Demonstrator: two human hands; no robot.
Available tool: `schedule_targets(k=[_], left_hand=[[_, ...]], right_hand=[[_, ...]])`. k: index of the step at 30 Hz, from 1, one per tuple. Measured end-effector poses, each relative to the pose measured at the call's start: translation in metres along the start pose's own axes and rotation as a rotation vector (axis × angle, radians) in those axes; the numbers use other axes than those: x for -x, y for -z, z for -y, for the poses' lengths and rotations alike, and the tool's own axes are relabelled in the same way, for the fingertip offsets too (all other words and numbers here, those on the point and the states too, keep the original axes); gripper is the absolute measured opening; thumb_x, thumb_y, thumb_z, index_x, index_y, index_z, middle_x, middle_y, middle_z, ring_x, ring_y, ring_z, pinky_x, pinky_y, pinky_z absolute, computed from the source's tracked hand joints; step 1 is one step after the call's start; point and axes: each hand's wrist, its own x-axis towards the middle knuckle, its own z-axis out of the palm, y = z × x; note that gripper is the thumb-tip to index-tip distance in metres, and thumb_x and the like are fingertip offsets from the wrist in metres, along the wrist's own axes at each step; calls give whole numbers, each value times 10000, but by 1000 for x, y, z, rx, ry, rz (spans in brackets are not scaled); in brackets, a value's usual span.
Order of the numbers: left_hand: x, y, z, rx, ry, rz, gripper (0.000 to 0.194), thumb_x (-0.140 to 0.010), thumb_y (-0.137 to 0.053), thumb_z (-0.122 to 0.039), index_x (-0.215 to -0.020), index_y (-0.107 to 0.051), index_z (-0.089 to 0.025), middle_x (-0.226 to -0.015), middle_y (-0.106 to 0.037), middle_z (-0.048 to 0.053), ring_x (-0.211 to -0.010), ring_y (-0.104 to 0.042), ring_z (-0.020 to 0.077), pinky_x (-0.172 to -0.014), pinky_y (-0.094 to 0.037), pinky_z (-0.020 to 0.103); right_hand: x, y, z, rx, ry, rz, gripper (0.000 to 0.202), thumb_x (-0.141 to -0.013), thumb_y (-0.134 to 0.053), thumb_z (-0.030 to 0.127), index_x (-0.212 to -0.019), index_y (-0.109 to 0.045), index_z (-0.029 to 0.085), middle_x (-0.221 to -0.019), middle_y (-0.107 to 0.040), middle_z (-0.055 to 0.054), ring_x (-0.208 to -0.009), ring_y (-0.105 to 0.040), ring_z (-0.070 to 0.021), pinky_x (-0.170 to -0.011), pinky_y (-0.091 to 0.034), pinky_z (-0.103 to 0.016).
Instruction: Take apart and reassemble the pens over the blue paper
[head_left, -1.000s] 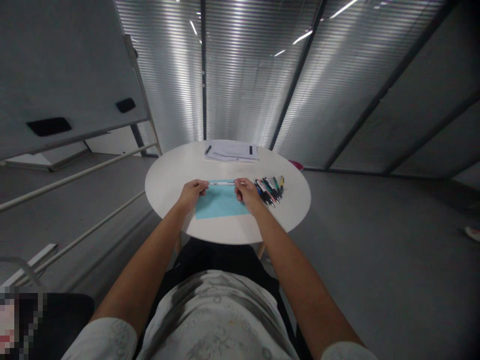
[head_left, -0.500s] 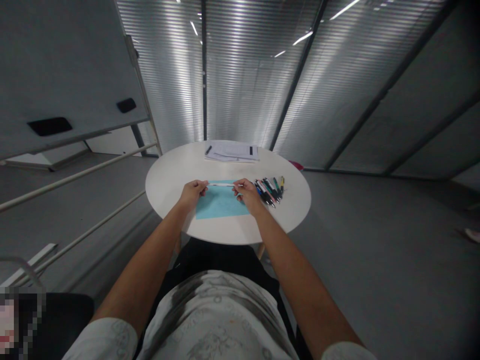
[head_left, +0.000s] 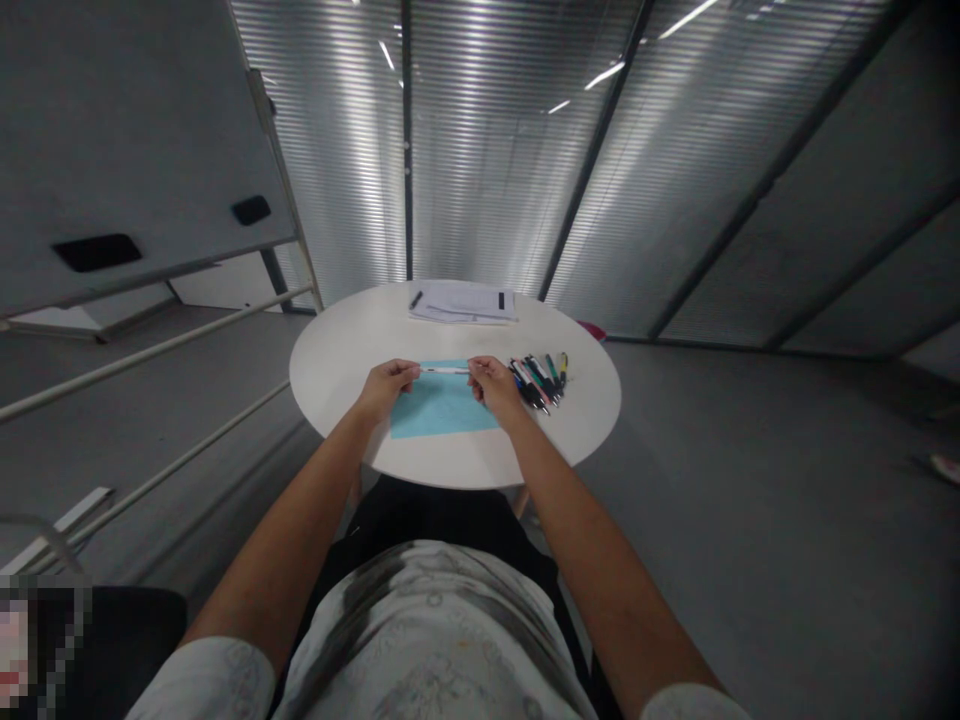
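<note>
Pen (head_left: 444,370), white, one: pinched near its ends by left hand (head_left: 386,385) and right hand (head_left: 492,383), over far part of blue sheet (head_left: 442,408) on round counter (head_left: 330,350) (best kept level, grip light)

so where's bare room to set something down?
Bare: the round white table left of the left hand, out to its edge; the strip between the light-blue sheet and near edge; the band between sheet and papers. Crowded: around the right hand, with the held white pen and the pen pile.
</note>
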Motion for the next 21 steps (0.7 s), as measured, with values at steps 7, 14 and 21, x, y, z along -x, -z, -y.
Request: schedule_targets(k=[7,14,21], left_hand=[[-1,-1,1,-4,3,-37,343,-629,-802,-437,-648,-629,-141,-613,-609,27,-521,-501,89,-529,-360,244],[1,-3,-2,10,3,-60,425,-667,-764,-527,-609,-569,-153,-573,-575,19,-491,-485,91,-518,-363,256],[3,-5,-7,88,20,-16,359,-627,-812,-430,-690,-614,-138,-698,-649,46,-544,-516,88,-547,-397,255]], right_hand=[[-2,1,-4,70,64,-7,364,-719,-679,466,-964,-585,214,-790,-647,16,-448,-485,-58,-381,-336,-181],[2,1,-6,143,118,28,210,-722,-667,377,-812,-579,209,-830,-653,-2,-495,-517,-71,-382,-359,-179],[2,-1,-5,96,-21,54,413,-821,-514,597,-948,-545,205,-684,-626,16,-374,-478,-61,-301,-277,-162]])
